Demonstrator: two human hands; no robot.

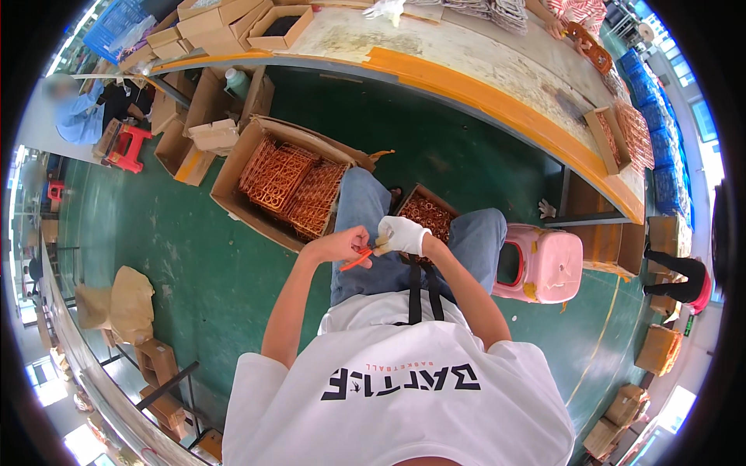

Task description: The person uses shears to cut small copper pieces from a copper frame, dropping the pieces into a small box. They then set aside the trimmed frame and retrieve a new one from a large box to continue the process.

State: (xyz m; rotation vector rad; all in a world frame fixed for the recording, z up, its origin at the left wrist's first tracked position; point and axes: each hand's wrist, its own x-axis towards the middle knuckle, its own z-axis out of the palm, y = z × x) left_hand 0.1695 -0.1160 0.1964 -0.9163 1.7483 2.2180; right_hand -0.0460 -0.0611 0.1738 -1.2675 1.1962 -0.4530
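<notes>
Above my lap, my left hand is bare and closed around a small orange-handled tool. It looks like pliers or snips, but its working end cannot be made out. My right hand, in a white glove, is right beside it with fingertips pinched together; what they hold is too small to name. Just beyond my left knee, a large cardboard box holds stacked copper-coloured metal pieces. Between my knees is a smaller box of copper-coloured rings.
A workbench with an orange-yellow edge runs across the front. A pink stool stands by my right knee. Open cartons are at the far left, near a red stool and a seated person. Another person's hands work at the bench's far right.
</notes>
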